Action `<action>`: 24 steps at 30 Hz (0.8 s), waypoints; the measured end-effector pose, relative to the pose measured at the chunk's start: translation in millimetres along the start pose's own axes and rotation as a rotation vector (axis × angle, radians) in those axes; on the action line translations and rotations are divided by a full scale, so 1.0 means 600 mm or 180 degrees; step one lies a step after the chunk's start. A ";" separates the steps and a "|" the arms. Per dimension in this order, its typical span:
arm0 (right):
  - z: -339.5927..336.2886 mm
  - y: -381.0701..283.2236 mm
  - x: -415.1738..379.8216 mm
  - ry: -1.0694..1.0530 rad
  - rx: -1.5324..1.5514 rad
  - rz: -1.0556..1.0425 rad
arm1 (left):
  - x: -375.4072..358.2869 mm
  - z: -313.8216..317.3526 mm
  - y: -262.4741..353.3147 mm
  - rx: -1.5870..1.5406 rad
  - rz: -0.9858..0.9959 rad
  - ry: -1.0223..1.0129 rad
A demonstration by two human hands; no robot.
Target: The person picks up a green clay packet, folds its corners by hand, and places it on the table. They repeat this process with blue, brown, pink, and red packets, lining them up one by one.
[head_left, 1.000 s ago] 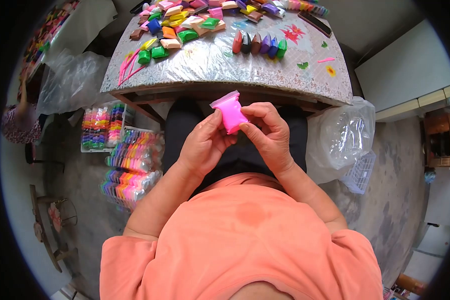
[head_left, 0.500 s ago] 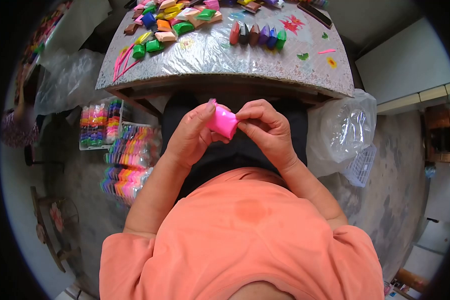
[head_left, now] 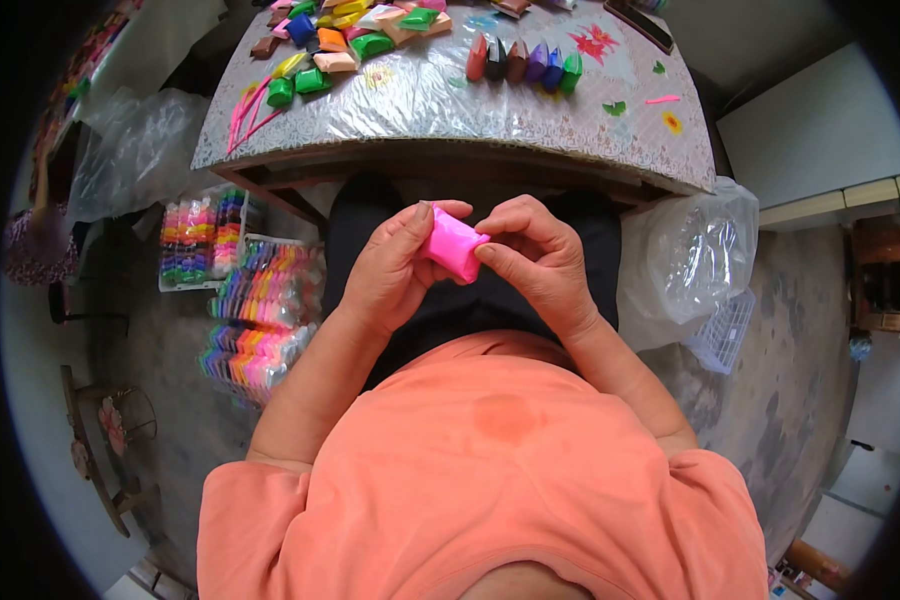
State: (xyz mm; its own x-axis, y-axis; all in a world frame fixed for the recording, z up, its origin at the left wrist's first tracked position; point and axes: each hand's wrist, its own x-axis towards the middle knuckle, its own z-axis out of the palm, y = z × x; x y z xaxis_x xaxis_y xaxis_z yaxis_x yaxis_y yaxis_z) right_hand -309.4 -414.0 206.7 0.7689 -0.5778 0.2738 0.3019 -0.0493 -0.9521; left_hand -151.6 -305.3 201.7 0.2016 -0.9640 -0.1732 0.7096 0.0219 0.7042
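Note:
A shiny pink packet (head_left: 454,246), soft and pillow-shaped, is held above my lap. My left hand (head_left: 394,258) grips it from the left, with the thumb on top and the fingers underneath. At its right edge, my right hand (head_left: 538,258) pinches the end between thumb and forefinger. Beyond them on the table (head_left: 410,120) stands a row of coloured packets (head_left: 523,65) in red, black, brown, purple, blue and green. A loose heap of similar packets (head_left: 360,25) lies farther left.
Pink strips (head_left: 250,115) lie at the table's left corner, and a phone (head_left: 638,25) at its far right. Trays of coloured packets (head_left: 260,285) stand on the floor at left. To the right are a clear plastic bag (head_left: 695,255) and a white basket (head_left: 724,335). A person (head_left: 40,245) is at far left.
The pink packet has turned slightly and its right end now tilts lower. My right finger and thumb have shifted a little along that end. The camera view has moved slightly.

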 end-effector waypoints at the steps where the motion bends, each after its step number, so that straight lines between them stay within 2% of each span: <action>1: 0.001 -0.001 -0.001 0.0002 0.0055 0.0049 | 0.000 0.000 -0.002 0.0034 0.0016 0.0021; 6: 0.004 -0.005 -0.002 -0.0009 0.0100 0.0106 | 0.000 -0.001 -0.002 0.0351 0.0015 0.0046; 12: -0.002 0.003 -0.001 0.0037 -0.0171 -0.0251 | 0.005 -0.027 -0.018 0.0650 0.0059 0.0016; 15: -0.001 -0.002 -0.002 0.0067 -0.0182 -0.0301 | 0.003 -0.018 -0.018 0.1103 0.0122 0.0096; 18: -0.007 0.002 -0.001 0.0138 -0.0228 -0.0245 | -0.001 0.023 -0.010 0.1463 -0.0120 0.1000; 21: -0.005 0.004 -0.001 0.0319 0.0179 -0.0060 | 0.003 -0.001 -0.016 0.1126 0.0089 0.0493; 24: -0.003 -0.002 0.006 0.0357 0.0119 -0.0171 | 0.005 -0.004 -0.015 0.0765 0.0106 0.0424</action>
State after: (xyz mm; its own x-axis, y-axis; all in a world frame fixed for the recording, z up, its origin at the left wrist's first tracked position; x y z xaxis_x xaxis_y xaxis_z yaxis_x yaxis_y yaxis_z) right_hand -308.4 -417.6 208.7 0.6839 -0.6627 0.3053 0.3634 -0.0534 -0.9301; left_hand -155.7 -307.9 193.3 0.3206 -0.9201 -0.2250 0.5237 -0.0258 0.8515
